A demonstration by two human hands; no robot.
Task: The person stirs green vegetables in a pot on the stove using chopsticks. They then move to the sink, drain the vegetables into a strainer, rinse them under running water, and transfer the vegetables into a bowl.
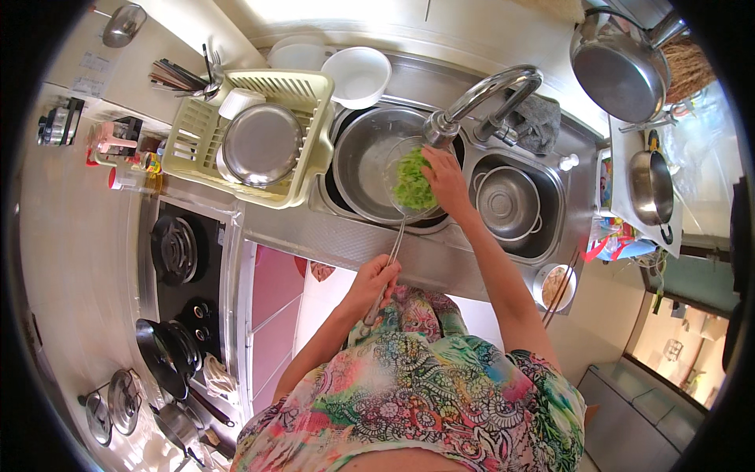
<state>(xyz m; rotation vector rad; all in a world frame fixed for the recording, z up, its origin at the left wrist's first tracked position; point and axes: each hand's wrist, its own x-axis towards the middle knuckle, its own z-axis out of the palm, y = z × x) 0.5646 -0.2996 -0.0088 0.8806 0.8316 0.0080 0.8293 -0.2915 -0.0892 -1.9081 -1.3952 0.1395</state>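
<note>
My left hand [373,283] is closed around the handle of a wire strainer [402,233], whose round mesh basket is over the left sink. Chopped green vegetable [413,180] fills much of the basket. My right hand [446,177] rests on the right side of the greens, its fingers curved over them; whether it grips any cannot be seen. Directly above that hand is the head of the chrome faucet [439,127]. Beneath the strainer, a large stainless steel basin [365,159] sits in the left sink.
A pale yellow dish rack [320,133] stands left of the sink, beside a white bowl [357,76]. The right sink holds a metal colander [507,203]. Chopsticks lie across a bowl of food [554,287] at the counter's right front. A gas stove [191,265] is at left.
</note>
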